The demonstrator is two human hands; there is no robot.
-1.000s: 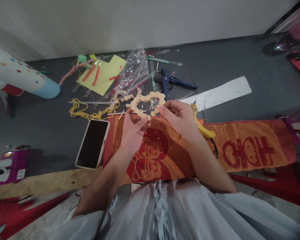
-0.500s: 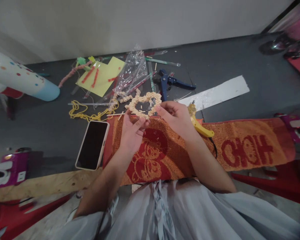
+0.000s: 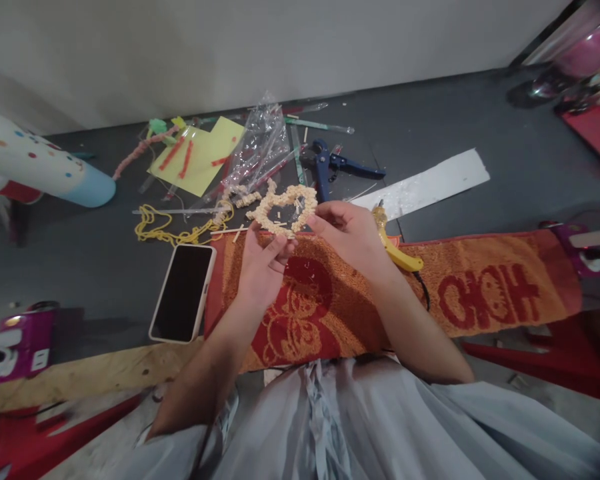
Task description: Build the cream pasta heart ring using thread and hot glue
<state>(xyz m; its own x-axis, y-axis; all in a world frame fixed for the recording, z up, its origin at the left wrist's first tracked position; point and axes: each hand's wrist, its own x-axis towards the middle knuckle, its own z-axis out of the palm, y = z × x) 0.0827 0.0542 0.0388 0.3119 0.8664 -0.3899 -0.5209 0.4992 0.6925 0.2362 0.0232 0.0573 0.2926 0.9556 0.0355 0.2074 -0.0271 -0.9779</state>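
Observation:
Both my hands hold a small cream heart-shaped frame (image 3: pixel 284 207) with a fuzzy rim, above the far edge of an orange and red towel (image 3: pixel 480 293). My left hand (image 3: pixel 263 263) pinches its lower left rim with thumb and fingers closed. On the frame's right side my right hand (image 3: pixel 353 233) grips with curled fingers. A yellow glue gun (image 3: pixel 395 247) lies on the towel just right of my right hand. Short sticks lie under the frame.
A phone (image 3: pixel 183 293) lies face up left of the towel. Farther back lie yellow cord (image 3: pixel 163 230), clear plastic wrap (image 3: pixel 263 147), yellow paper (image 3: pixel 200 157), a blue hand tool (image 3: pixel 330 163), a white strip (image 3: pixel 425 183) and a dotted white tube (image 3: pixel 35 163). Purple objects sit at both sides.
The view has shifted slightly, so everything sits a little lower left. My hands keep the heart frame between them, turning it slightly.

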